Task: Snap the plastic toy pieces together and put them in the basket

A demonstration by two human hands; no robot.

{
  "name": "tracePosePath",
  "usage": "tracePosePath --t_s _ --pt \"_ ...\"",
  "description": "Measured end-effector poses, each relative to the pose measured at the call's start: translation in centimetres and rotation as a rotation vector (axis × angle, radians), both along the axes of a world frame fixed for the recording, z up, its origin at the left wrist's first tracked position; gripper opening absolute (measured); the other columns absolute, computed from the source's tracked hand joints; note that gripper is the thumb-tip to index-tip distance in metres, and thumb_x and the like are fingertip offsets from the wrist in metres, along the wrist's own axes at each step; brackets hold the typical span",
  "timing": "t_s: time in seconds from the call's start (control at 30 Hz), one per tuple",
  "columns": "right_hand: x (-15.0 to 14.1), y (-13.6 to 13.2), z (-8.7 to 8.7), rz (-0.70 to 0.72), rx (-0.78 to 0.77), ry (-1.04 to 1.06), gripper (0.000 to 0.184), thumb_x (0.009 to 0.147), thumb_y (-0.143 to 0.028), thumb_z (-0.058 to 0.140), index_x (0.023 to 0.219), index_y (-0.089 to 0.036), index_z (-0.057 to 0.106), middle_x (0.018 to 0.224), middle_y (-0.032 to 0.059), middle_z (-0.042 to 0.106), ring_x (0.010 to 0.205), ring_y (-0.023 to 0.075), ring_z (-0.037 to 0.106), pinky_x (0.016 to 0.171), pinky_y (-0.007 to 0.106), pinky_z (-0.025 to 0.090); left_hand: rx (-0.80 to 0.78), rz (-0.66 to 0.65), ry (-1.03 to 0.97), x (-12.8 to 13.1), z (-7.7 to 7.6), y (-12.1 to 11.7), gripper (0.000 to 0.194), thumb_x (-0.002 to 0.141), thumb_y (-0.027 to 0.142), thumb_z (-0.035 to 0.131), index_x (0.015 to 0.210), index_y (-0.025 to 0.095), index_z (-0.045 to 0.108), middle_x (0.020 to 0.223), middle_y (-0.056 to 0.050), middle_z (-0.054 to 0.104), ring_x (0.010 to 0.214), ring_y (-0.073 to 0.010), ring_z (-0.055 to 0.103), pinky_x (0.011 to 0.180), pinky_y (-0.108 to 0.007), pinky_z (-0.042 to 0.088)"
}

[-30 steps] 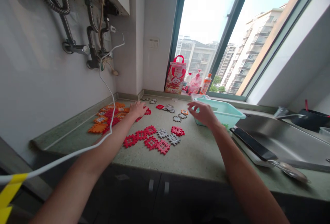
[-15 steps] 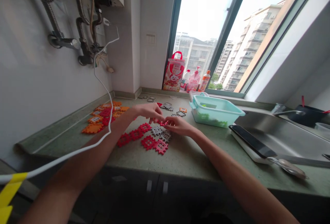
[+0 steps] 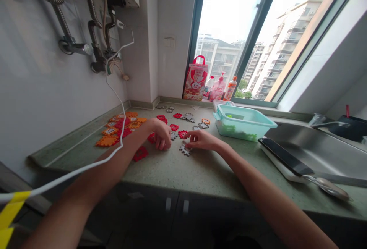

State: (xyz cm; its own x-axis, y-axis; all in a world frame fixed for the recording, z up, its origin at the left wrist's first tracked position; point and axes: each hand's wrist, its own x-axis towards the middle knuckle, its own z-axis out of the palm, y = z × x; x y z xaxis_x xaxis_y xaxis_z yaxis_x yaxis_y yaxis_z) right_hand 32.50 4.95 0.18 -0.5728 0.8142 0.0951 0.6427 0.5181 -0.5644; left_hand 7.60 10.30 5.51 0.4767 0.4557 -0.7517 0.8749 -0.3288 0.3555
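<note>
Flat plastic puzzle tiles lie on a green countertop [image 3: 200,168]. My left hand [image 3: 161,136] rests curled, fingers down, on the joined red tiles [image 3: 140,153], covering most of them. My right hand [image 3: 201,140] pinches at a red tile [image 3: 182,134], with a grey tile [image 3: 185,149] just below its fingers. A pile of orange and red tiles [image 3: 120,128] sits at the left by the wall. Loose red and grey tiles [image 3: 186,117] lie farther back.
A teal plastic bin [image 3: 243,123] with green pieces stands right of the hands. A steel sink [image 3: 315,149] with a dark board [image 3: 283,156] is at the right. Bottles and a red bag [image 3: 196,83] stand on the windowsill. A white cable [image 3: 114,96] hangs across the left.
Both hands have come down from mid-air onto the counter. The left now covers the row of joined red tiles and the right presses at a tile beside it.
</note>
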Motion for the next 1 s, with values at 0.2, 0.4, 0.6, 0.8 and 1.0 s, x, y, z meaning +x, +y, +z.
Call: tracePosePath --t_s 0.2,0.4,0.6,0.8,1.0 --pt "-0.6 -0.2 -0.2 -0.043 0.102 -0.037 0.038 0.087 -0.039 0.077 0.122 -0.023 0.077 0.086 0.0014 0.075 0.066 0.0131 0.059 0.068 0.025 0.042 0.296 0.214 0.030 -3.4 -0.1 2.7 0.025 0.064 0.040 0.078 0.058 0.016 0.070 0.065 -0.008 0.071 0.061 -0.0225 0.069 0.053 -0.027 0.044" --pt "-0.5 -0.7 0.8 0.040 0.104 -0.053 0.035 0.096 -0.045 0.068 0.119 -0.023 0.080 0.093 0.0051 0.077 0.073 0.0150 0.062 0.071 0.026 0.043 0.654 0.126 -0.224 -3.2 -1.3 4.7 0.044 0.063 0.058 0.081 0.057 0.019 0.060 0.052 0.001 0.055 0.052 -0.0135 0.047 0.052 -0.027 0.032" --pt "-0.1 -0.8 1.2 0.054 0.092 -0.064 0.054 0.074 -0.055 0.088 0.118 -0.024 0.080 0.102 0.0056 0.071 0.077 0.0164 0.064 0.073 0.027 0.046 0.489 0.052 -0.188 -2.6 -1.4 4.2 0.057 0.051 0.072 0.086 0.060 0.021 0.064 0.056 0.002 0.058 0.054 -0.0134 0.047 0.052 -0.027 0.029" --pt "1.8 0.0 1.3 -0.067 0.125 -0.162 0.047 0.071 -0.054 0.089 0.102 -0.020 0.078 0.097 0.0059 0.072 0.077 0.0183 0.064 0.071 0.028 0.045 0.492 -0.012 -0.186 0.7 -1.7 1.3 0.063 0.049 0.079 0.086 0.055 0.021 0.062 0.054 0.001 0.057 0.051 -0.0140 0.046 0.050 -0.028 0.027" --pt "3.8 0.4 2.3 -0.212 0.252 -0.143 0.045 0.084 -0.056 0.077 0.111 -0.020 0.076 0.093 0.0063 0.075 0.078 0.0194 0.066 0.071 0.029 0.043 0.905 -0.040 -0.517 2.7 -2.7 0.9 0.051 0.084 0.070 0.064 0.077 0.020 0.072 0.069 0.000 0.064 0.064 -0.0139 0.055 0.059 -0.026 0.032"
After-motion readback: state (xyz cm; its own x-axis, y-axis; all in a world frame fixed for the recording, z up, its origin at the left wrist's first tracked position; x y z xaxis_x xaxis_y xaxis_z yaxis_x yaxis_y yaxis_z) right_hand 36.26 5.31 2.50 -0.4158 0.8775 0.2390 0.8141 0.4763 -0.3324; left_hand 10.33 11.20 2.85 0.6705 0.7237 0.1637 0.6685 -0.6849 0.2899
